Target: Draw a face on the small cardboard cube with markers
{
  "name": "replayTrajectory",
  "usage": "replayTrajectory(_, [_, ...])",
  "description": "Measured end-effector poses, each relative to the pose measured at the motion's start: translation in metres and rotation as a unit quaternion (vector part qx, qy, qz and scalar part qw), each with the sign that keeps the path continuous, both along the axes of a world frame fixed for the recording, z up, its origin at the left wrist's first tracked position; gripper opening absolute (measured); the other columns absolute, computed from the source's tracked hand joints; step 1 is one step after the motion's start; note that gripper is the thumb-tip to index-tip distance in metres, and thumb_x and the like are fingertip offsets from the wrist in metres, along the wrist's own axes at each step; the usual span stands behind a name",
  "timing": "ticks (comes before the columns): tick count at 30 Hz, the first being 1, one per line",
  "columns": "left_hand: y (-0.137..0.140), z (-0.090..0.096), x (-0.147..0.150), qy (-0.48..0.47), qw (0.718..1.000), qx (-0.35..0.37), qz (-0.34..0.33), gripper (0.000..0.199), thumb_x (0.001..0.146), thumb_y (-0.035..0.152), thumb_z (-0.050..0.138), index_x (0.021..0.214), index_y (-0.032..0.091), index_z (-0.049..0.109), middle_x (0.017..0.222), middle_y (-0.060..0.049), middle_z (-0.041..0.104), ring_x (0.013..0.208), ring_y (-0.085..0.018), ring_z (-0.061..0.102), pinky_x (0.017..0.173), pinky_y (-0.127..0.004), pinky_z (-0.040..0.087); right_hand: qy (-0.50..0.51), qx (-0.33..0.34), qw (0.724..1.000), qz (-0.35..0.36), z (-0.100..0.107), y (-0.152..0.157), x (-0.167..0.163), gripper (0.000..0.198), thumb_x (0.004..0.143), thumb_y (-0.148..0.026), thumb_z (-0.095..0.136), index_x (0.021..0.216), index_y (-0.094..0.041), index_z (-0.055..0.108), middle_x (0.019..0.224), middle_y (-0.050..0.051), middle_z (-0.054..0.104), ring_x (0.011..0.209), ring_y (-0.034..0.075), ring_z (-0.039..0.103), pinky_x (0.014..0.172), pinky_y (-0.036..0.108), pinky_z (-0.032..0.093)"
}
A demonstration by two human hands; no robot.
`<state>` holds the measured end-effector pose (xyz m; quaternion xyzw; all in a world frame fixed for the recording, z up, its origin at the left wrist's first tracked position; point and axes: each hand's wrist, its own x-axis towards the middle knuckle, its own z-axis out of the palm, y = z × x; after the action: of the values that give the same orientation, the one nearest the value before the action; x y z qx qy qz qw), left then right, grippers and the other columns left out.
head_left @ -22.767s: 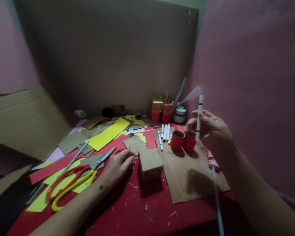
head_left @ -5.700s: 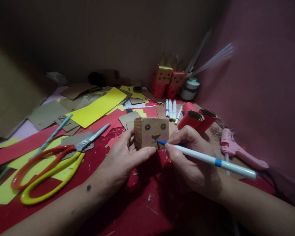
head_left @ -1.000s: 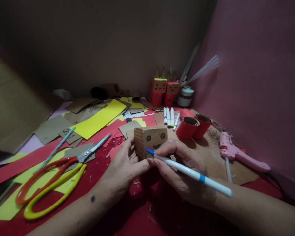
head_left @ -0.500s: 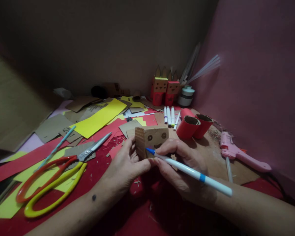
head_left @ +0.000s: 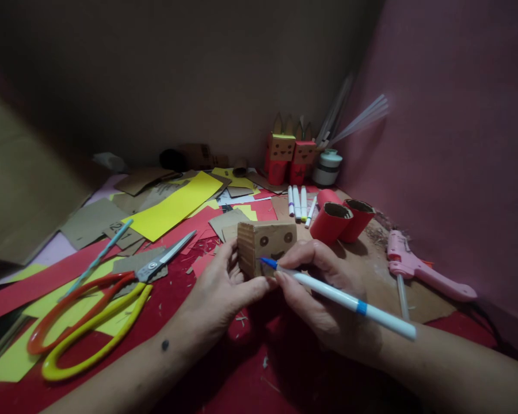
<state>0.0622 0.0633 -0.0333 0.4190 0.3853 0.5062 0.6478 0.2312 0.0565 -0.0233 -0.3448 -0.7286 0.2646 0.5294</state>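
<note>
A small cardboard box point(head_left: 265, 236) with two round eyes and a mouth drawn on its front is gripped at its left side and lower edge by my left hand point(head_left: 222, 282). Between the thumb and fingers of my right hand point(head_left: 323, 293) is a white marker point(head_left: 336, 295) with a blue tip and a blue band. Its tip is at the lower left of the drawn face; whether it touches the cardboard I cannot tell. My right fingers hide the box's lower right part.
Big scissors point(head_left: 144, 276) lie left on paper scraps beside a striped blue stick point(head_left: 97, 259). Capped markers point(head_left: 297, 204) and red tubes point(head_left: 331, 221) stand beyond my right hand. A pink glue gun point(head_left: 427, 273) lies right. Two box-headed figures point(head_left: 280, 152) and a white jar point(head_left: 327, 168) stand behind.
The marker and my right hand have shifted slightly to the right, taking the tip a little further from the box's left edge. My left hand and the box have hardly moved.
</note>
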Motion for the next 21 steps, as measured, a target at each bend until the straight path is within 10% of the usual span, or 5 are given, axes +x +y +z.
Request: replayTrajectory(21, [0.0007,-0.0022,-0.0003,0.012,1.0,0.003,-0.009,0.072,0.069,0.014,0.084,0.132,0.019,0.05,0.139,-0.015,0.065,0.129,-0.034,0.061,0.105,-0.04,0.054,0.005,0.009,0.999,0.038,-0.006,0.002,-0.0017,0.011,0.086,-0.012,0.065,0.088,-0.021,0.059,0.069,-0.005,0.057,0.051,0.006,0.049,0.044,0.019,0.039])
